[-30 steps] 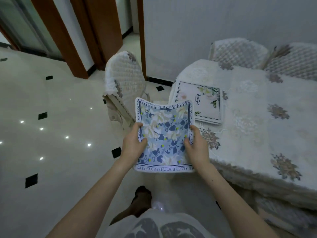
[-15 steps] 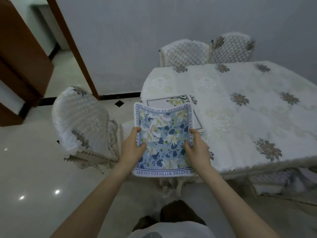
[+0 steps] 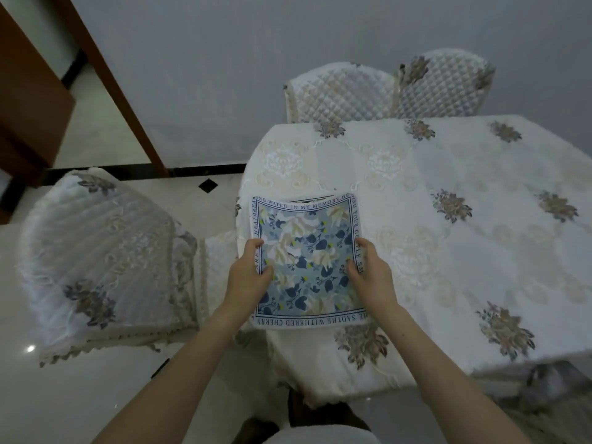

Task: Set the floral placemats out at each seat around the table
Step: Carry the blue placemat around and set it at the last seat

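Note:
I hold a square blue floral placemat (image 3: pixel 307 257) with a lettered white border above the near left corner of the table (image 3: pixel 464 257). My left hand (image 3: pixel 248 275) grips its left edge and my right hand (image 3: pixel 371 274) grips its right edge, thumbs on top. Only a thin dark-lined strip of a second, white placemat (image 3: pixel 315 198) lying on the table peeks out past the far edge of the one I hold; the rest of it is hidden.
The table wears a white embroidered cloth with brown flower motifs. A quilted covered chair (image 3: pixel 102 261) stands at the left end, with a seat cushion toward the table. Two more covered chairs (image 3: pixel 342 94) line the far side against the grey wall. A brown door frame (image 3: pixel 109 81) rises at left.
I have stepped closer and turned toward the table. The blue placemat, still in both hands, now hangs over the table corner and covers nearly all of the white placemat.

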Demonstrator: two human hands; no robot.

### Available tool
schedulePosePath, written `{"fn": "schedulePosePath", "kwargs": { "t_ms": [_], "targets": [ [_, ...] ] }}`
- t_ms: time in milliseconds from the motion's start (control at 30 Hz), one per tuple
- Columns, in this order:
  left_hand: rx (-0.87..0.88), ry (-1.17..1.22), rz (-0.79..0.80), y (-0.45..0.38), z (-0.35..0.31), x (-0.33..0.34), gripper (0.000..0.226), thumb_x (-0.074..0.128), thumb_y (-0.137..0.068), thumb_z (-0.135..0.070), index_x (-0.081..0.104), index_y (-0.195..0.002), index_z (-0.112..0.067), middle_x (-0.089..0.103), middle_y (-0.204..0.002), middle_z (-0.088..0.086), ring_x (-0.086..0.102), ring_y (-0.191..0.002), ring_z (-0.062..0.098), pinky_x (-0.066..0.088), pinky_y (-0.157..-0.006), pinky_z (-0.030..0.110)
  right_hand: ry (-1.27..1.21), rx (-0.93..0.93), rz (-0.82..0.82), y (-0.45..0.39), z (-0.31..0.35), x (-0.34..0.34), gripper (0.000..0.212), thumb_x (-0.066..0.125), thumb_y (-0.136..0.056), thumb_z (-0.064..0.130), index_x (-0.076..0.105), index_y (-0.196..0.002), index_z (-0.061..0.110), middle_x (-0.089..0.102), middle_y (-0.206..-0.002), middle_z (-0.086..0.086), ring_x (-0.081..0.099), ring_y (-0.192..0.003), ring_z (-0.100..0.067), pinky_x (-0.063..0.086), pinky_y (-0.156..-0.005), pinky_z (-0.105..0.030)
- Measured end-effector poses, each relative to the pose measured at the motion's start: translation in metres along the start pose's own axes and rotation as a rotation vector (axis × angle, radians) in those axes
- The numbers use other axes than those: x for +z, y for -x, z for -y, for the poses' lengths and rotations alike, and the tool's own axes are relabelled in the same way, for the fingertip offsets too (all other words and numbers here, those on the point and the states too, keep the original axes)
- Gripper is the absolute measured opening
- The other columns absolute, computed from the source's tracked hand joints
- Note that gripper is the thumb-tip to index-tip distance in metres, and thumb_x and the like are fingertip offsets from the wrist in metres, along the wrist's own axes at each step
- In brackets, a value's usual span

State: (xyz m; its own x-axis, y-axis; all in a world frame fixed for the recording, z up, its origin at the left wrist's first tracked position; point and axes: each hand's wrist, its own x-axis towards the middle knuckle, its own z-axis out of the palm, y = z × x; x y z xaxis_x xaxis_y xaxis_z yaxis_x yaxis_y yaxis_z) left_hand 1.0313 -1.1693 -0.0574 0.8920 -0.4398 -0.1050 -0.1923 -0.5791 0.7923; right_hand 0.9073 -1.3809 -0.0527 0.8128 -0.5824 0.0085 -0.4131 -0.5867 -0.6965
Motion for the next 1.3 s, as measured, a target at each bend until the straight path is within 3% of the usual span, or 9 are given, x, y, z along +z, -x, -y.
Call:
{"fn": "schedulePosePath", "kwargs": {
  "t_ms": [100, 367, 500, 667, 767, 900, 1067, 1167, 1300],
  "targets": [
    [-0.03, -0.004, -0.038, -0.024, -0.002, 0.017, 0.043, 0.058, -0.089, -0.013, 0.037, -0.124, -0.026, 0.059, -0.078, 0.001, 0.052, -0.048, 0.013, 0.039, -0.041, 0.023, -0.005, -0.02, 0.043, -0.034, -0.014, -0.002, 0.042, 0.053, -0.094, 0.017, 0.039, -0.133, 0.018, 0.053, -0.063, 0.007, 0.051, -0.047, -0.002, 0.036, -0.041, -0.017],
    [-0.149, -0.019, -0.06, -0.054, 0.014, 0.048, 0.046, 0.06, -0.088, -0.016, 0.036, -0.126, -0.026, 0.063, -0.091, 0.002, 0.056, -0.055, 0.01, 0.036, -0.043, 0.019, -0.019, -0.013, 0.198, -0.089, -0.053, 0.012, 0.044, 0.054, -0.094, 0.018, 0.037, -0.134, 0.019, 0.063, -0.079, 0.004, 0.057, -0.051, -0.005, 0.042, -0.042, -0.017],
    [-0.202, -0.006, -0.087, -0.051, 0.027, 0.054, 0.058, 0.06, -0.089, -0.016, 0.028, -0.135, -0.027, 0.055, -0.105, -0.006, 0.058, -0.075, 0.016, 0.042, -0.056, 0.026, -0.023, 0.013, 0.239, -0.091, -0.073, 0.017, 0.045, 0.053, -0.094, 0.02, 0.035, -0.136, 0.018, 0.061, -0.093, 0.008, 0.055, -0.06, 0.007, 0.041, -0.047, -0.01],
    [-0.275, -0.035, -0.138, -0.049, 0.034, 0.058, 0.071, 0.067, -0.086, -0.018, 0.022, -0.141, -0.012, 0.053, -0.114, 0.002, 0.055, -0.098, 0.021, 0.047, -0.079, 0.03, 0.004, 0.099, 0.282, -0.097, -0.081, 0.024, 0.066, 0.05, -0.095, 0.018, 0.01, -0.148, 0.015, 0.06, -0.078, 0.0, 0.054, -0.055, -0.011, 0.038, -0.042, -0.016],
    [-0.308, -0.152, -0.118, -0.052, 0.04, 0.06, 0.064, 0.067, -0.085, -0.021, 0.032, -0.136, -0.004, 0.048, -0.122, 0.017, 0.046, -0.112, 0.034, 0.044, -0.092, 0.043, 0.018, 0.071, 0.28, -0.104, -0.084, 0.027, 0.054, 0.049, -0.095, 0.015, 0.023, -0.142, 0.008, 0.064, -0.093, -0.009, 0.059, -0.068, -0.02, 0.049, -0.054, -0.034],
    [-0.365, -0.237, -0.135, -0.053, 0.04, 0.062, 0.065, 0.069, -0.083, -0.026, 0.035, -0.134, -0.003, 0.039, -0.119, 0.021, 0.039, -0.11, 0.036, 0.042, -0.09, 0.049, 0.048, 0.043, 0.276, -0.11, -0.085, 0.031, 0.033, 0.048, -0.094, 0.014, 0.038, -0.125, 0.007, 0.062, -0.098, -0.015, 0.059, -0.077, -0.029, 0.052, -0.065, -0.046],
    [-0.472, -0.217, -0.161, -0.052, 0.04, 0.064, 0.054, 0.069, -0.082, -0.033, 0.045, -0.118, 0.0, 0.04, -0.118, 0.022, 0.04, -0.108, 0.037, 0.043, -0.089, 0.046, 0.181, 0.052, 0.224, -0.103, -0.087, 0.037, 0.046, 0.048, -0.096, 0.018, 0.033, -0.136, 0.003, 0.039, -0.11, -0.015, 0.04, -0.097, -0.031, 0.04, -0.08, -0.036],
    [-0.504, -0.195, -0.156, -0.054, 0.041, 0.065, 0.046, 0.068, -0.082, -0.035, 0.049, -0.107, -0.001, 0.044, -0.114, 0.019, 0.045, -0.105, 0.035, 0.045, -0.086, 0.042, 0.162, 0.117, 0.246, -0.106, -0.084, 0.039, 0.044, 0.046, -0.095, 0.018, 0.034, -0.133, -0.001, 0.045, -0.106, -0.018, 0.045, -0.093, -0.033, 0.037, -0.073, -0.035],
    [-0.519, -0.152, -0.187, -0.057, 0.044, 0.064, 0.042, 0.071, -0.079, -0.034, 0.053, -0.099, -0.001, 0.047, -0.109, 0.018, 0.047, -0.101, 0.033, 0.044, -0.085, 0.04, 0.173, 0.283, 0.202, -0.106, -0.08, 0.046, 0.033, 0.05, -0.092, 0.021, 0.047, -0.114, -0.003, 0.05, -0.111, -0.023, 0.047, -0.101, -0.036, 0.041, -0.086, -0.043]
  ]
}}
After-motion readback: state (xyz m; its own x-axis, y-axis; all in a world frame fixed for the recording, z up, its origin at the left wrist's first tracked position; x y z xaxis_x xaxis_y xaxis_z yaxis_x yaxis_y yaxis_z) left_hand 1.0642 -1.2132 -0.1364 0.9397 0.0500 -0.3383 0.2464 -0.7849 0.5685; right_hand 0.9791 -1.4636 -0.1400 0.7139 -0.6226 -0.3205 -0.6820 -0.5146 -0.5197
